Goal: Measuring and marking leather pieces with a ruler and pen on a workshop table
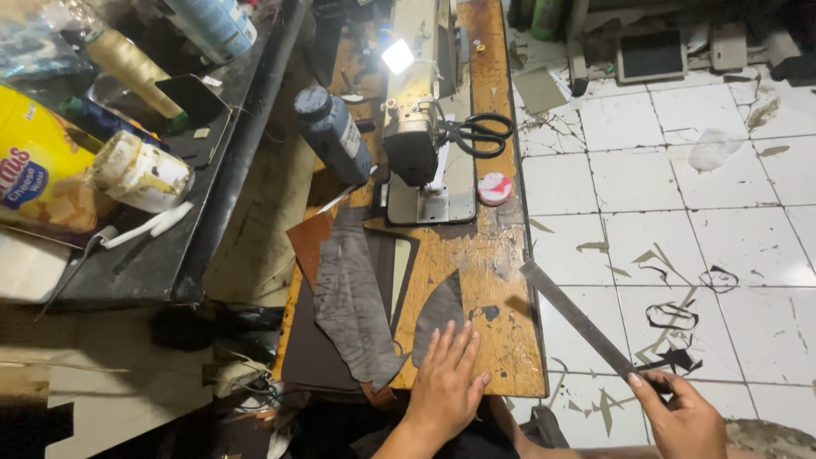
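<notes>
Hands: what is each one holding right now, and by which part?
Right hand grips a metal ruler by its near end. Left hand lies flat on a dark leather piece.

scissors [478,133] right of sewing machine [422,127] (on table [501,255])

Dim workshop, glaring sewing-machine lamp [397,56], dark shadowed left side, wide-angle edge distortion

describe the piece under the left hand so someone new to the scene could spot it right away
Start at the sewing machine on the wooden table and come down to the table's near edge. There the left hand lies flat on a dark grey leaf-shaped piece. It is small and pointed, unlike the long grey strip to its left.
</notes>
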